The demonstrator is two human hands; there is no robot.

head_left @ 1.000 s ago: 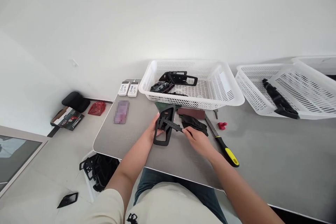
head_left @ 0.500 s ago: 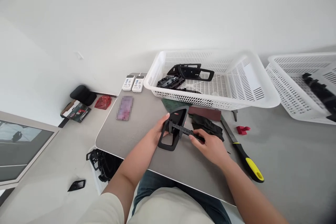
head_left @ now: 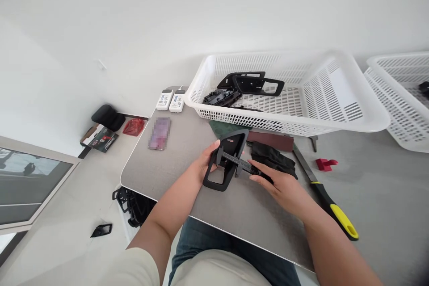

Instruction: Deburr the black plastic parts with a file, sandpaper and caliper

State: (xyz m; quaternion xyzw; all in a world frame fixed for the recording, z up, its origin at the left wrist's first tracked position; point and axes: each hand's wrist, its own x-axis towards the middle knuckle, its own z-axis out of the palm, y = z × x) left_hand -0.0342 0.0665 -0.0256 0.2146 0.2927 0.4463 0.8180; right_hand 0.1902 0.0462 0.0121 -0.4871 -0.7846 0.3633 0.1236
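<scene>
My left hand (head_left: 208, 159) grips the left side of a black plastic bezel (head_left: 215, 185), a tilted frame with a large opening at its lower end. Some of its fingers are hidden behind the part. In my right hand (head_left: 279, 184) is a dark caliper (head_left: 241, 164), held by the right end of its beam. The caliper lies across the bezel, its jaws on either side of the part's middle; whether both jaws touch is hard to tell. Just behind my right hand lies a crumpled black glove-like cloth (head_left: 273, 157).
A white basket (head_left: 295, 126) with black plastic parts (head_left: 258, 84) stands behind the hands, another basket (head_left: 410, 120) at right. A file with a yellow-black handle (head_left: 338, 214), a red piece (head_left: 325, 164), sandpaper strips (head_left: 275, 141) and a phone (head_left: 159, 133) lie on the table (head_left: 268, 223).
The caliper's jaws have spread wider, and my right hand has moved right along with its beam. The view has shifted slightly. My left hand keeps its hold on the bezel.
</scene>
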